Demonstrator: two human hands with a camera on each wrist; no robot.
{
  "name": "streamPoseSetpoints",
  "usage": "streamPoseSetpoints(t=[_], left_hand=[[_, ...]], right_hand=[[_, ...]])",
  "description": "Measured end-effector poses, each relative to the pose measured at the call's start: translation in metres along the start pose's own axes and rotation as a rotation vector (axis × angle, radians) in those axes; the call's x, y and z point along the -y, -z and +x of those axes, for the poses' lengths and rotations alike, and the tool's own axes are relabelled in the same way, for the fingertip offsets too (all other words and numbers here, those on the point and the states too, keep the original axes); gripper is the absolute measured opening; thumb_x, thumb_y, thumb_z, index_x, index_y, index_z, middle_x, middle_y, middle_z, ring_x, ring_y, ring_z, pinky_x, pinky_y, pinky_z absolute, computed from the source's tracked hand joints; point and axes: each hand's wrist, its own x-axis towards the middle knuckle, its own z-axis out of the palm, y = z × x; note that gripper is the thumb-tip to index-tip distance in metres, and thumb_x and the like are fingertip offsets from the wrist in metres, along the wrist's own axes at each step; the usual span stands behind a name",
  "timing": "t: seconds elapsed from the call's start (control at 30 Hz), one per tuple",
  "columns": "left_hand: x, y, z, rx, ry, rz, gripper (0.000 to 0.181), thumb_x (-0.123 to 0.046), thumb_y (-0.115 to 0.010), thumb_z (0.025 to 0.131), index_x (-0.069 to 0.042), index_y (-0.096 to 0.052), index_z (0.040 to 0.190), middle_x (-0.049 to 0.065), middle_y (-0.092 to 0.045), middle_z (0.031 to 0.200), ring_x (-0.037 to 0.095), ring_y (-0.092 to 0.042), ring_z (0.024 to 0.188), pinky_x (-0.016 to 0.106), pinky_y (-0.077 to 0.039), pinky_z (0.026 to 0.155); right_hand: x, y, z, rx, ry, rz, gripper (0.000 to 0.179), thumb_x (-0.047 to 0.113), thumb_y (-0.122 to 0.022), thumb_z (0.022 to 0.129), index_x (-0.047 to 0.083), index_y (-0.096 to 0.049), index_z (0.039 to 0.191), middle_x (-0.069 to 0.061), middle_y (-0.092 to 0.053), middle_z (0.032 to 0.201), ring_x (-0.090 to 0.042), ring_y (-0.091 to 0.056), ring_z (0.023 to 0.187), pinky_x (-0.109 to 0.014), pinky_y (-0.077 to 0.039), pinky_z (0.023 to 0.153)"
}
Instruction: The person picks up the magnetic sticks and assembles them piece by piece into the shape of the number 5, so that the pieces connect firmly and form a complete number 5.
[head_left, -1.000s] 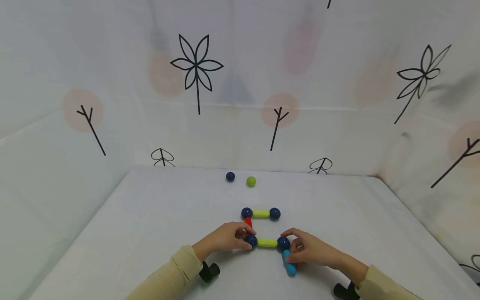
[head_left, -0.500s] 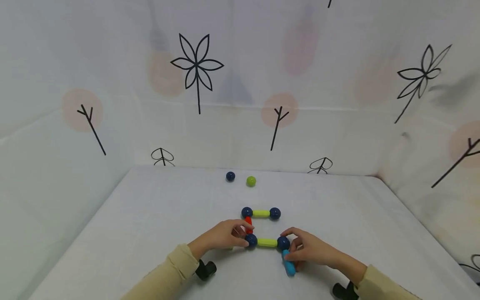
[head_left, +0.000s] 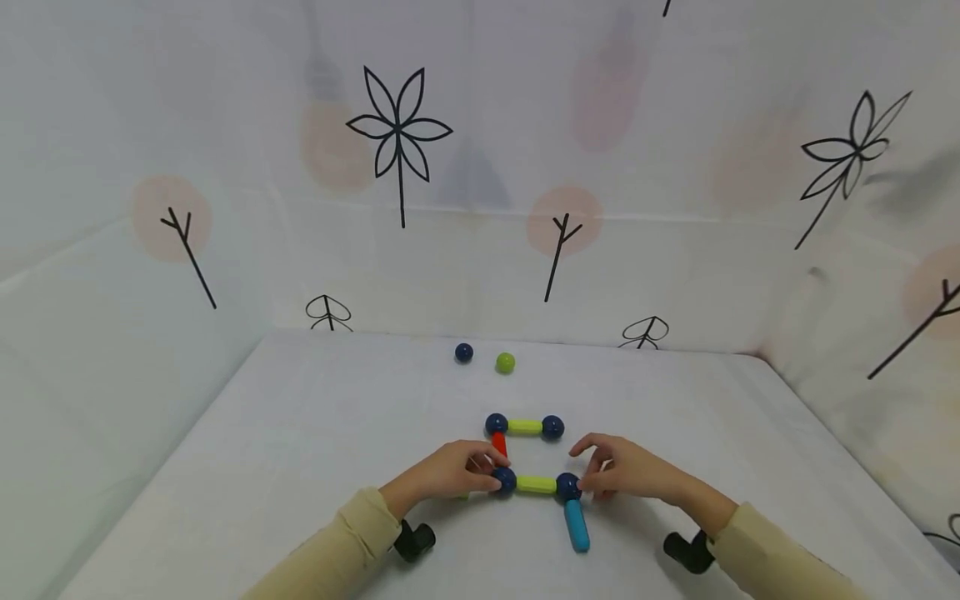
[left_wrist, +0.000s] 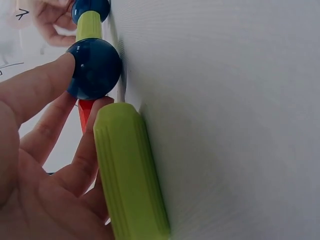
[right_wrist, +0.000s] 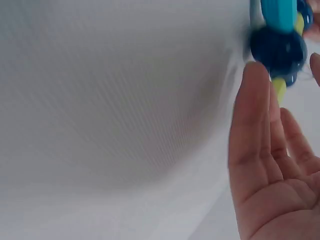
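Head: white counter [head_left: 360,417], plant-patterned backdrop [head_left: 480,275] behind; left grip [head_left: 447,472] pinching a navy ball [head_left: 504,481] of the ball-and-rod chain [head_left: 536,484] on the counter, right grip [head_left: 637,472] loosely spread beside another ball [head_left: 567,486]. Left wrist: green rod [left_wrist: 129,175] beside left grip. Right wrist: blue rod [right_wrist: 280,15] meeting the second ball.

Soft light; faint shadows on table [head_left: 337,417]; right wrist view blurs nearest blue ball [right_wrist: 278,50].
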Motion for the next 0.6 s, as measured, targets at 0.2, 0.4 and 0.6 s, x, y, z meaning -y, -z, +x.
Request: streamPoseSetpoints(t=[0.2, 0.4, 0.6], left_hand=[[0.0, 0.0, 0.001, 0.003, 0.015, -0.013, 0.027, -0.012, -0.072, 0.092, -0.013, -0.07, 0.118, -0.002, -0.063, 0.097, 0.013, -0.056, 0.086, 0.027, -0.049, 0.071], [0.0, -0.001, 0.001, 0.001, 0.019, -0.018, 0.026, -0.01, -0.073, 0.091, -0.013, -0.07, 0.117, -0.001, -0.062, 0.097, 0.015, -0.056, 0.086, 0.029, -0.05, 0.072], [0.001, -0.001, 0.002, 0.004, 0.016, -0.007, 0.025, -0.011, -0.072, 0.092, -0.013, -0.07, 0.117, -0.003, -0.062, 0.096, 0.014, -0.056, 0.086, 0.028, -0.05, 0.073]], right_hand=[[0.006, 0.021, 0.023, -0.071, 0.113, -0.122, 0.033, 0.008, -0.071, 0.091, -0.002, -0.059, 0.12, -0.005, -0.061, 0.091, -0.022, -0.06, 0.079, -0.033, -0.053, 0.07], [0.005, 0.034, 0.053, -0.089, 0.222, -0.222, 0.027, 0.006, -0.071, 0.09, 0.0, -0.063, 0.115, -0.006, -0.063, 0.096, -0.022, -0.06, 0.088, -0.032, -0.052, 0.074], [0.005, 0.043, 0.078, -0.108, 0.265, -0.263, 0.027, 0.002, -0.069, 0.09, -0.004, -0.062, 0.115, -0.015, -0.064, 0.101, -0.025, -0.062, 0.093, -0.038, -0.054, 0.083]])
